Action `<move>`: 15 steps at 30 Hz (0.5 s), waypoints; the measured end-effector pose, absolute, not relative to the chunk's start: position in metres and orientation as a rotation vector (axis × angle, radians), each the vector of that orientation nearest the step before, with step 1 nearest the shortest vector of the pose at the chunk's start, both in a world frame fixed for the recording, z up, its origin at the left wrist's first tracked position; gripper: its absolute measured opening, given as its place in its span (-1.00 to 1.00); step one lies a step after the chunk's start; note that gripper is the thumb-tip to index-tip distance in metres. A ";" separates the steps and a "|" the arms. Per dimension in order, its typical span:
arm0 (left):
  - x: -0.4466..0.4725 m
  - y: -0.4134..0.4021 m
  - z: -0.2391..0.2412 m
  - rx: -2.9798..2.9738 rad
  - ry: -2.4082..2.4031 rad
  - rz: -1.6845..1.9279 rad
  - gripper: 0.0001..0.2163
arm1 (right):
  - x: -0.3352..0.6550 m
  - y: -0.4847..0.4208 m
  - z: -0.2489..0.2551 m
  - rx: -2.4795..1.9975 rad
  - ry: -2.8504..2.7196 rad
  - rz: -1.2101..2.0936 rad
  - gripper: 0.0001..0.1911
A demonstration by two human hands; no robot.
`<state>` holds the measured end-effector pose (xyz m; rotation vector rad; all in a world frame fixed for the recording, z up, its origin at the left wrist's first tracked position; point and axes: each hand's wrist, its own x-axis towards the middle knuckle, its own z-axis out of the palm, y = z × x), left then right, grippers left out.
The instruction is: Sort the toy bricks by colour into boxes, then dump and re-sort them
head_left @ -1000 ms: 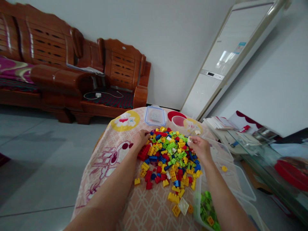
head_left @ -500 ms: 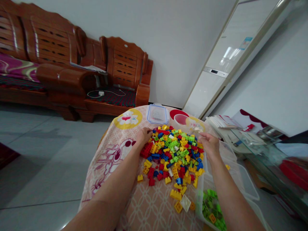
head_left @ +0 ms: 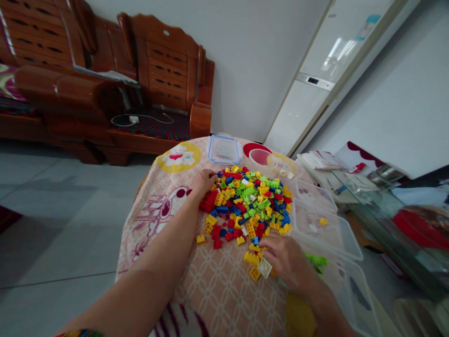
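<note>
A heap of toy building bricks (head_left: 242, 206) in red, yellow, blue and green lies on the patterned tablecloth. At its far left edge is my left hand (head_left: 204, 182), its fingers curled together against the bricks; anything in them is hidden. My right hand (head_left: 286, 257) reaches over the near right side, thumb and forefinger slightly apart beside a small blue brick (head_left: 256, 240). Close to those fingertips lie several yellow bricks (head_left: 251, 258) and a whitish square piece (head_left: 264, 268). Green bricks (head_left: 317, 260) show just past my right hand, which partly covers them.
Clear plastic containers (head_left: 329, 229) line the right side, one with a yellow brick (head_left: 323, 222) in it. A blue-rimmed clear box (head_left: 224, 149) and a round pink-and-white bowl (head_left: 260, 157) stand at the back. A glass-topped table (head_left: 372, 210) stands at right.
My right hand has come from the heap's far right edge to the loose bricks at the near side. My left hand stays at the left edge. The view has shifted.
</note>
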<state>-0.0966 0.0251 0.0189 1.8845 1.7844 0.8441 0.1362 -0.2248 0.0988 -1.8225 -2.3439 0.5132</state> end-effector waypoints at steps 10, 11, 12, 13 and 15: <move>-0.097 0.028 0.015 1.893 1.804 0.839 -0.72 | 0.115 -0.252 0.075 -2.050 -2.602 0.211 -0.68; -0.097 0.028 0.015 1.891 1.806 0.839 -0.72 | 0.115 -0.252 0.074 -2.064 -2.588 0.221 -0.66; -0.097 0.028 0.016 1.890 1.810 0.837 -0.72 | 0.116 -0.253 0.074 -2.067 -2.576 0.235 -0.64; -0.097 0.027 0.016 1.891 1.816 0.835 -0.72 | 0.117 -0.253 0.074 -2.060 -2.568 0.255 -0.63; -0.096 0.027 0.017 1.891 1.823 0.829 -0.72 | 0.120 -0.255 0.078 -2.037 -2.545 0.297 -0.59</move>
